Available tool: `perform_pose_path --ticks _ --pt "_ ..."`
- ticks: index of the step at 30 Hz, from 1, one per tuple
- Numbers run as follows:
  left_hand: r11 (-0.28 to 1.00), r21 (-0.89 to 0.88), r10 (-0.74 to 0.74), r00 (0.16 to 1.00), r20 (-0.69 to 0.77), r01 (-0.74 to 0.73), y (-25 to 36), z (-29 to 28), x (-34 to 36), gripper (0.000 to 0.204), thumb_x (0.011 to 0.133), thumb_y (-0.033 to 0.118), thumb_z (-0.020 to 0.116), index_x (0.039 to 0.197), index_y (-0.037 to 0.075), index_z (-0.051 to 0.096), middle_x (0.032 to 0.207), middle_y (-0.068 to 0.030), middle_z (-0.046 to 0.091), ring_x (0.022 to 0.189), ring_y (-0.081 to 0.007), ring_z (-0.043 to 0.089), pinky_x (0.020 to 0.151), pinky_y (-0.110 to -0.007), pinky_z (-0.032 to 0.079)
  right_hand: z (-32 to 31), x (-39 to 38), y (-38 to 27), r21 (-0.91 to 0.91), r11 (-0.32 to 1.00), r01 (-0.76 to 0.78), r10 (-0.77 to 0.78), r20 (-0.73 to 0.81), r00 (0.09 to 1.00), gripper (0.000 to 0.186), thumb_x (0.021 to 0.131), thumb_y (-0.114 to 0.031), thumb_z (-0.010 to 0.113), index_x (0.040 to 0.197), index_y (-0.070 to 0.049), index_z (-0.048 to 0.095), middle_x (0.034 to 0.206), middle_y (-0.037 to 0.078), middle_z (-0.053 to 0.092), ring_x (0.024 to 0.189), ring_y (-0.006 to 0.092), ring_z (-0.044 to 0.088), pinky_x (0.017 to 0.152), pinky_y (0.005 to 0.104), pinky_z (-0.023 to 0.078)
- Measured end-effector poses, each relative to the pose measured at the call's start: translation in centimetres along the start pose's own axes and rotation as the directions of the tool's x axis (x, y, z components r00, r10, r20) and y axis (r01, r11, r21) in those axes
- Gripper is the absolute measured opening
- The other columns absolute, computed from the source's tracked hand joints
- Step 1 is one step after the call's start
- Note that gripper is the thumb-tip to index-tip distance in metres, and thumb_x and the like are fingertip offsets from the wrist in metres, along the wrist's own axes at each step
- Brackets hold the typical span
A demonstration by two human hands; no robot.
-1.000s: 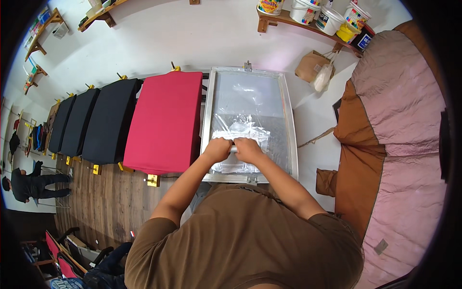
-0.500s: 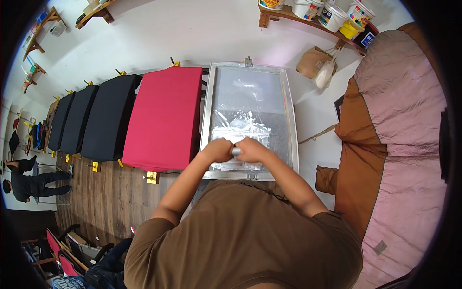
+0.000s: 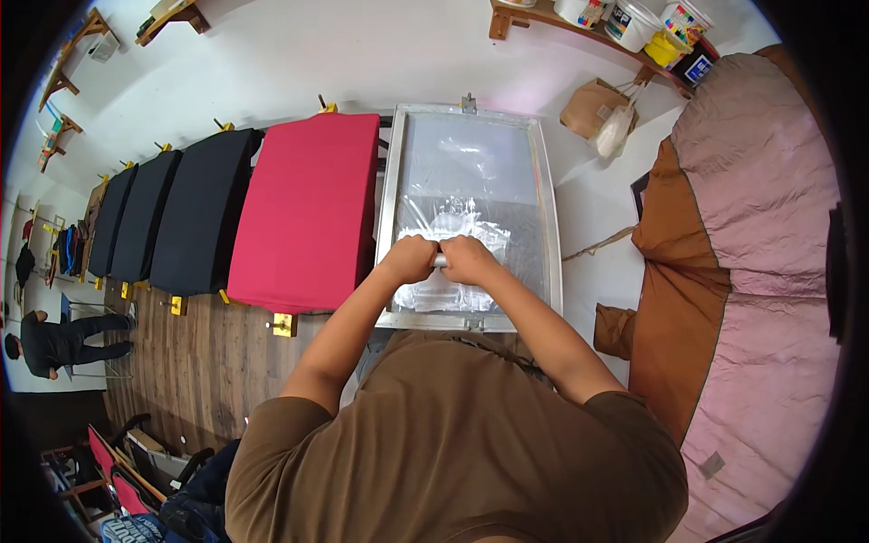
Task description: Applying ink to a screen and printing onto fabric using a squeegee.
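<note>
A metal-framed printing screen (image 3: 387,217) lies in front of me, with white ink (image 3: 444,299) smeared across the near half of its mesh. Both my hands are closed around the grey handle of a squeegee (image 3: 441,260) over that ink. My left hand (image 3: 413,259) grips its left part, and my right hand (image 3: 470,260) its right part, close beside the left. My hands hide most of the squeegee, and its blade does not show.
Left of the screen stands a board covered in red fabric (image 3: 308,208), then several black-covered boards (image 3: 204,213). Ink tubs (image 3: 634,24) crowd a wall shelf. Pink and brown cloth (image 3: 751,226) hangs at the right. A person (image 3: 68,342) stands far left.
My hands have pushed the squeegee a little away from me across the screen. The view has shifted slightly. The person at far left has shifted an arm.
</note>
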State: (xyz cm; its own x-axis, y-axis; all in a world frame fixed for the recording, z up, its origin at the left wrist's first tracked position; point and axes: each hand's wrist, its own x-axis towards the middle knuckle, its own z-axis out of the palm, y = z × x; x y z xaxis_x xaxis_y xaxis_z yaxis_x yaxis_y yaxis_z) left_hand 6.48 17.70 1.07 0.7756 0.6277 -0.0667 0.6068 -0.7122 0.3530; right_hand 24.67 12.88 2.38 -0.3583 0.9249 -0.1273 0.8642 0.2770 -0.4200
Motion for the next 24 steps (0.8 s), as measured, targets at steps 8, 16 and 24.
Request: perform_pose_path --ticks 8,16,24 --pt "0.999 -0.003 0.041 0.999 -0.016 -0.041 2.4 2.2 -5.4 0.016 0.082 0.015 0.061 0.081 0.000 0.067 0.073 -0.0247 0.069 0.068 -0.0421 0.069 0.066 -0.050 0.057 2.1 -4.2 -2.8 0.000 0.999 0.048 -0.048 0.085 0.995 0.021 0.071 -0.016 0.071 0.088 -0.002 0.068 0.084 0.017 0.071 0.080 0.0371 0.070 0.077 0.0467 0.057" --pt "1.000 -0.002 0.014 0.998 -0.060 -0.014 4.1 1.8 -6.9 0.022 0.081 0.022 0.066 0.085 0.000 0.065 0.071 -0.0226 0.068 0.064 -0.0400 0.068 0.063 -0.050 0.056 3.0 -6.3 -3.6 -0.004 0.998 0.070 -0.070 -0.031 0.997 0.032 0.073 -0.018 0.072 0.099 -0.002 0.063 0.095 0.016 0.067 0.089 0.0357 0.068 0.076 0.0471 0.056" --pt "0.994 -0.059 0.088 0.996 -0.021 -0.089 5.0 2.8 -9.4 0.047 0.071 0.026 0.080 0.101 -0.003 0.058 0.102 -0.0218 0.067 0.085 -0.0369 0.070 0.071 -0.046 0.058 4.3 -9.5 -4.9 0.094 0.989 0.114 -0.099 -0.146 0.984 0.049 0.069 -0.024 0.078 0.109 0.000 0.062 0.110 0.014 0.061 0.112 0.0326 0.056 0.096 0.0435 0.049"
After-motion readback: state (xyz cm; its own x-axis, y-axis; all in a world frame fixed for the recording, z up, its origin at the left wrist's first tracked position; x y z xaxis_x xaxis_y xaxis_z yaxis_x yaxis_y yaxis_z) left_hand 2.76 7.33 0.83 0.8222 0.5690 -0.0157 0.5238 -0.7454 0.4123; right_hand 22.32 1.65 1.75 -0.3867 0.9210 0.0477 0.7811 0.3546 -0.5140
